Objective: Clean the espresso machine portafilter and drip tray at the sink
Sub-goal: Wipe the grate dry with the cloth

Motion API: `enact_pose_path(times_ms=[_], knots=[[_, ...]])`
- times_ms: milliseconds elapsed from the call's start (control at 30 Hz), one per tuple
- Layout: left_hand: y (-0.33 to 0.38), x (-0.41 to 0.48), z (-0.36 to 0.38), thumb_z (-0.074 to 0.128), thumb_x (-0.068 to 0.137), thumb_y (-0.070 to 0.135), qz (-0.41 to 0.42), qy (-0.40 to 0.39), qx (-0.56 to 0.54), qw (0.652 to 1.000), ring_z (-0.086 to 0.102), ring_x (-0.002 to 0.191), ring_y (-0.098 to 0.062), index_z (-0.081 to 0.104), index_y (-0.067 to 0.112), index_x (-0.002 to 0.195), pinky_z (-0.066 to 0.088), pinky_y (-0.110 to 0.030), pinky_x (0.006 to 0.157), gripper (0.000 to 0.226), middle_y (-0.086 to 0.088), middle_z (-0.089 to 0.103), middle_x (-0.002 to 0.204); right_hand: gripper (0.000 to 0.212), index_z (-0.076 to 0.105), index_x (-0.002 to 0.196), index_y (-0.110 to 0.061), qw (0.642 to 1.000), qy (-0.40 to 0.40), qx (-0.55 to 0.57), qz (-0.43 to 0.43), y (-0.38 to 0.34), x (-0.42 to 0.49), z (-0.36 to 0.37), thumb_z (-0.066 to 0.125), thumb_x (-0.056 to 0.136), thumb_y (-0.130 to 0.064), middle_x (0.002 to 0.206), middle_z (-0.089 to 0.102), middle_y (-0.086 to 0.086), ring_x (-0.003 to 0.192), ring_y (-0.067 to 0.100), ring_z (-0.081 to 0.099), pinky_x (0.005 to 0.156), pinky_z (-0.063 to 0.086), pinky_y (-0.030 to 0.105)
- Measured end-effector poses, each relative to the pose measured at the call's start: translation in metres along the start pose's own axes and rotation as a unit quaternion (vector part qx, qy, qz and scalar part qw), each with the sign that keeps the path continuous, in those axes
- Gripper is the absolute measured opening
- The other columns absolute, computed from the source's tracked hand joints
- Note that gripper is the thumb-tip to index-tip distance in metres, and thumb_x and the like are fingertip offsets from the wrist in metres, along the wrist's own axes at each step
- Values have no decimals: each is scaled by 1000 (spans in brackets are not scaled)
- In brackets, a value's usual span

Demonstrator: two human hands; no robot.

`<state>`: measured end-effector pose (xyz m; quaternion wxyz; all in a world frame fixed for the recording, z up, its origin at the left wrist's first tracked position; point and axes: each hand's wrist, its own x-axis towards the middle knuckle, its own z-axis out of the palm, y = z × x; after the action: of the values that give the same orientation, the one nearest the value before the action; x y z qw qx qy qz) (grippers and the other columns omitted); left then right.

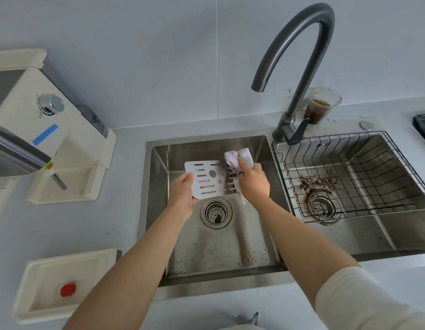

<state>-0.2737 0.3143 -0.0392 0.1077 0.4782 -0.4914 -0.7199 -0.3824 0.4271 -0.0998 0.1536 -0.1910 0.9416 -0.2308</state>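
Observation:
Over the left sink basin [159, 210], my left hand [181, 195] grips the near left corner of a white slotted drip tray grate [206, 181], held roughly flat above the drain [216, 212]. My right hand [253, 183] is closed around a crumpled white cloth [237, 159], which presses on the grate's right edge. The cream drip tray base [57, 284], with a red float inside, lies on the counter at the near left. No portafilter can be told apart here.
The cream espresso machine [40, 129] stands on the counter at the left. A dark gooseneck faucet [299, 67] arches over the sinks. The right basin holds a wire rack [349, 172] and coffee grounds. A plastic cup [322, 106] of brown liquid sits behind the faucet.

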Motion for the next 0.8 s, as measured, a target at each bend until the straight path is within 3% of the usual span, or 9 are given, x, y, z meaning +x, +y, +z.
enact_pose_path(times_ms=[133,267,433,567,800], knots=[[-4,1,-5,37,100,14,-13,7,-17,1000,58,89,-21,55,15,108,49,-40,81,19,-3,60,94,47,36,137,-30,1000,6,-7,-1,1,0,-2,42,91,-18,118,43,15,107,32,46,82,42,37],[-6,1,-8,37,100,14,-27,2,-28,999,57,97,-24,53,8,123,49,-43,84,29,-6,59,106,50,36,137,-31,1000,6,-22,-3,5,-2,-3,46,90,-20,118,43,15,106,32,46,81,42,37],[-4,3,-17,37,100,15,-54,5,-56,997,57,99,-26,52,8,126,48,-45,85,31,-11,59,122,47,35,138,-31,999,16,-30,15,17,2,-10,37,93,-17,118,43,15,107,33,47,82,42,38],[2,6,-24,36,100,16,-47,-5,-90,995,56,103,-26,53,10,122,46,-46,89,28,-14,57,127,49,34,139,-36,999,44,-12,30,34,6,-19,31,96,-14,118,43,16,101,31,47,75,41,35],[7,6,-15,34,100,18,-36,-39,-95,994,56,106,-27,51,11,124,45,-46,90,29,-13,56,129,43,38,136,-26,986,134,70,70,60,7,-53,33,95,-16,116,43,19,99,36,50,77,44,38]])
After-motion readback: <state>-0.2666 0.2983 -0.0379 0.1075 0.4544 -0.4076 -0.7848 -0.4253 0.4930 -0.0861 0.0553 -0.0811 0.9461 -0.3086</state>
